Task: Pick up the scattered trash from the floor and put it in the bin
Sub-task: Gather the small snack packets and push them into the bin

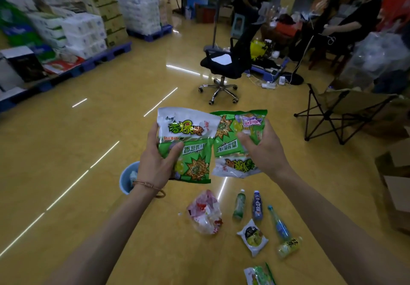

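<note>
My left hand (155, 162) grips a green and white snack bag (188, 138), held up over the yellow floor. Beside it my right hand (266, 151) grips a second green and white snack bag (230, 147), turned upside down. A light blue bin (127, 179) stands on the floor just left of my left wrist, partly hidden by it, with some white trash inside. Below my hands lie a crumpled clear plastic bag (205, 213), a green bottle (239, 205), a dark blue bottle (257, 205), a light blue bottle (278, 223), a yellow bottle (289, 247), a small white packet (253, 237) and another green wrapper (259, 276).
A black office chair (224, 63) stands ahead. A folding camp chair (346, 111) and cardboard boxes (397, 185) are at the right. Pallets stacked with goods (84, 29) line the left side. Seated people and cables with a power strip (269, 84) are at the back right.
</note>
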